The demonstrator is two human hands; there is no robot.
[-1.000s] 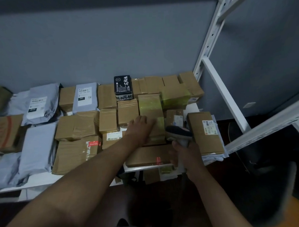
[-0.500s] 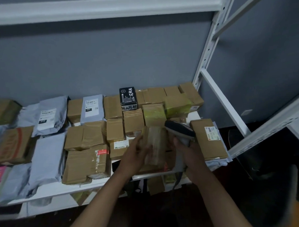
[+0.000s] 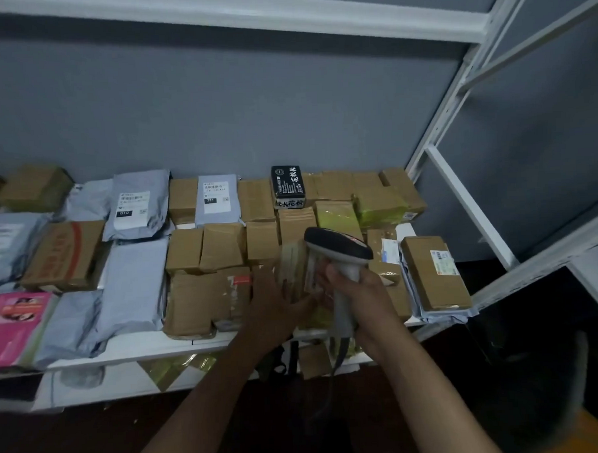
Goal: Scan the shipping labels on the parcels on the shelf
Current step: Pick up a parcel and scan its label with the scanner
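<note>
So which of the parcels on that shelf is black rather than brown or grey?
The small black box with white lettering, in the back row just right of centre. Every other parcel is brown cardboard, a grey mailer or pink.

Left of the black box with white lettering (image 3: 287,185): grey plastic mailers (image 3: 137,206), brown cardboard cartons (image 3: 219,247), a pink packet (image 3: 15,324).
</note>
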